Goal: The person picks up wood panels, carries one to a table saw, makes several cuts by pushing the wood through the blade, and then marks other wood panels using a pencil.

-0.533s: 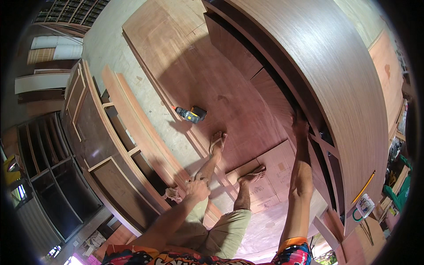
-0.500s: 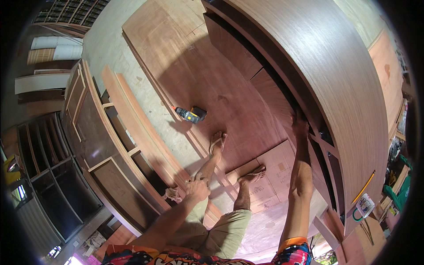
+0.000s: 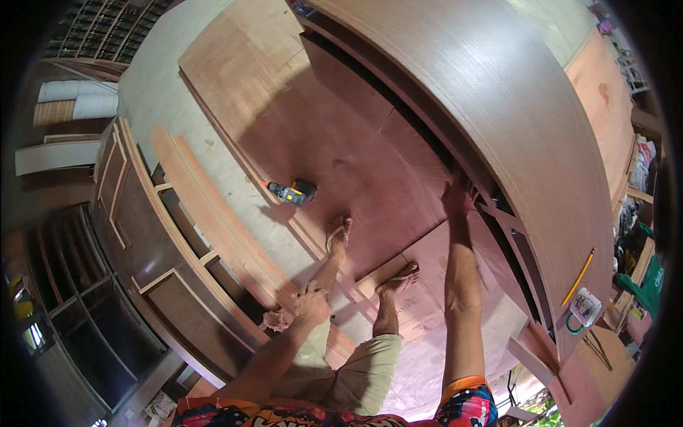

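Observation:
My left hand [image 3: 311,304] is over my left knee with its fingers bent around something small that I cannot make out. My right arm reaches up to a large wood-veneer cabinet [image 3: 512,121], where my right hand [image 3: 459,192] is in the shadow along its dark inner recess, its fingers hard to see. A yellow pencil [image 3: 578,276] and a white mug [image 3: 585,304] with a green handle are on the veneer surface near my right arm. A cordless drill [image 3: 292,192] lies on the plywood sheet [image 3: 235,50], just beyond my feet in flip-flops.
Brown panels with pale frames [image 3: 160,242] and long boards [image 3: 206,206] lie to my left. Beyond are dark shelving units [image 3: 92,313] and white rolls [image 3: 92,99]. Cardboard [image 3: 427,285] is under my right foot. Plywood [image 3: 597,85] and cluttered offcuts [image 3: 637,263] are at the right.
The view has shifted, so the cabinet, drill and boards sit a little differently in it. My right hand remains at the cabinet's recess and my left hand over my knee.

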The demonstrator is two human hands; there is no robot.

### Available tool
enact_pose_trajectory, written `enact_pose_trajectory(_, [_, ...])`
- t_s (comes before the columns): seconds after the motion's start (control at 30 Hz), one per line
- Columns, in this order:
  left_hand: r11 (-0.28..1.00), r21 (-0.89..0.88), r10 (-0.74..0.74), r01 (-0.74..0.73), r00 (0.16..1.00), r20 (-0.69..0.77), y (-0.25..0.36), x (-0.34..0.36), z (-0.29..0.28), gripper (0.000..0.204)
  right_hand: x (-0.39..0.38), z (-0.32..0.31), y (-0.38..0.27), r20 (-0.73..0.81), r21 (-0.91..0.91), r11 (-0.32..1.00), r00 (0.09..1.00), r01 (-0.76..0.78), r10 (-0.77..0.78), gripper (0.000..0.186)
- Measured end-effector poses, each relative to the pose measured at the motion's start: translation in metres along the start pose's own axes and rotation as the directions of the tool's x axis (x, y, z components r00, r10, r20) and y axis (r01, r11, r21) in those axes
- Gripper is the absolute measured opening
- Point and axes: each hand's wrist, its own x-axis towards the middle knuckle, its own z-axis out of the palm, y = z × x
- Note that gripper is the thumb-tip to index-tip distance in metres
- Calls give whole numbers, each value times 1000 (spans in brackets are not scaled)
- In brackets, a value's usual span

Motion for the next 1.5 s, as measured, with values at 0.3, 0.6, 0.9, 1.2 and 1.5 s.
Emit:
enact_pose_trajectory(0.3, [997, 38, 70, -68, 996, -56, -6, 5, 9, 45, -228, -15, -87, 207, 444, 893, 978, -72, -24, 20])
enact_pose_trajectory(0.6, [956, 242, 197, -168, 975, -103, -6, 4, -12, 63, -406, -125, -123, 766, 165, 661, 518, -732, 382, 36])
enact_pose_trajectory(0.9, [928, -232, 280, -293, 956, -85, -55, 31, -56, 50, -400, -149, 80, 599, 319, 376, 492, -870, 631, 54])
enact_pose_trajectory(1.2, [951, -305, -23, 58, 993, 115, -145, -150, -21, 56, -335, -94, 346, 117, -53, 680, 671, -732, 732, 86])
enact_pose_trajectory(1.5, [935, -320, -107, 151, 983, 150, -95, -222, -21, 50, -326, -90, 420, 214, -120, 780, 751, -615, 625, 49])
